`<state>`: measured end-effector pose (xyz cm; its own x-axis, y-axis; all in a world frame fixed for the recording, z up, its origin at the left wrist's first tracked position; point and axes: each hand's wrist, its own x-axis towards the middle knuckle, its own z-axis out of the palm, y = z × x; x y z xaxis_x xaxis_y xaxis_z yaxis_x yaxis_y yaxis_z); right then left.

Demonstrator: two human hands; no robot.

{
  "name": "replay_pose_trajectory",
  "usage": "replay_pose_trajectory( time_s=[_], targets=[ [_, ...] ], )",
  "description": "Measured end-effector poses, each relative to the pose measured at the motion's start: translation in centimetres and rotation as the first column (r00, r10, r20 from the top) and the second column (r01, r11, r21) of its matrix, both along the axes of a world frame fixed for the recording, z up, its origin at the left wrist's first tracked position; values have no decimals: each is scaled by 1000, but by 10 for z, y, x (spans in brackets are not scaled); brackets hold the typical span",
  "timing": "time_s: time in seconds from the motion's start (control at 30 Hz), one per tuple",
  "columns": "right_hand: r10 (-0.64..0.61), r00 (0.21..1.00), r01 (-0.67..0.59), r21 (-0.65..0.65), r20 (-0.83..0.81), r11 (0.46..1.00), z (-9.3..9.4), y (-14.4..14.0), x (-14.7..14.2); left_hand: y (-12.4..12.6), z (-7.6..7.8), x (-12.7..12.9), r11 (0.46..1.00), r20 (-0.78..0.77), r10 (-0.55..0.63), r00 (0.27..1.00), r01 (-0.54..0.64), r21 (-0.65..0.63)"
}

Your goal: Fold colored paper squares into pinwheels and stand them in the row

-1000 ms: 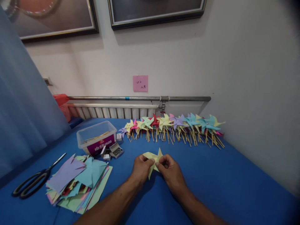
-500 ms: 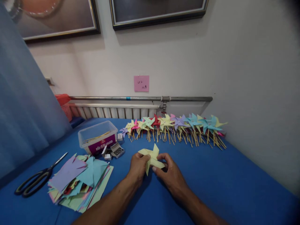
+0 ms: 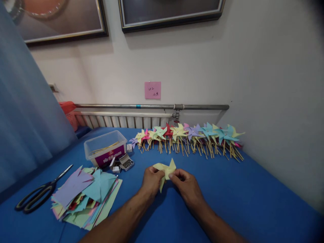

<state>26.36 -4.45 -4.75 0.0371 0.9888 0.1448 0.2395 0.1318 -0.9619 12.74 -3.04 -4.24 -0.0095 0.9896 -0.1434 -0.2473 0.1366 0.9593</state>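
Both hands meet low over the blue table (image 3: 243, 189), pinching one yellow pinwheel (image 3: 165, 170) between them. The left hand (image 3: 151, 180) has its fingers curled shut on the paper's left side; the right hand (image 3: 187, 185) closes thumb and fingertips on its middle. The paper's points stick up and out at twelve o'clock from the knuckles, and one flap hangs down between the two hands. How the fingers sit under the paper is hidden.

At about one o'clock from the hands, along the wall, lies a long row of pinwheels (image 3: 189, 136) on sticks, in yellow, red, purple and teal, well apart from the hands. At ten o'clock stands a clear tub (image 3: 105, 147) with a purple label and thin sticks inside. Just in front of it are small boxes (image 3: 124, 162), one open and showing pins. At nine o'clock sits a loose paper stack (image 3: 86, 194) of cut sheets in mixed colours, and beyond it, further left, black scissors (image 3: 37, 195) lie flat, closed.

Behind the table a pipe (image 3: 152, 106) runs along the wall, with a pink note (image 3: 152, 90) stuck above it. A blue curtain (image 3: 25, 111) hangs at the left. Nothing lies between the hands and the row.
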Motion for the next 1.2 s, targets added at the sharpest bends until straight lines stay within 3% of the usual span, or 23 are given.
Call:
replay_pose_trajectory(
  time_s=[0.4,0.67,0.9,1.2],
  targets=[
    [-120,991,121,-11,57,993,0,-2,-3,-2,1,6,999,60,38,997,-37,-16],
    [-113,992,113,-1,62,994,-1,-3,-5,0,-3,8,999,64,16,998,-18,29],
    [-145,986,142,35,84,989,-2,-2,-6,-1,-2,7,999,45,43,998,-42,-21],
    [-145,982,150,-33,119,988,-8,-1,-5,-2,0,10,996,40,85,996,-85,-2]
  ],
)
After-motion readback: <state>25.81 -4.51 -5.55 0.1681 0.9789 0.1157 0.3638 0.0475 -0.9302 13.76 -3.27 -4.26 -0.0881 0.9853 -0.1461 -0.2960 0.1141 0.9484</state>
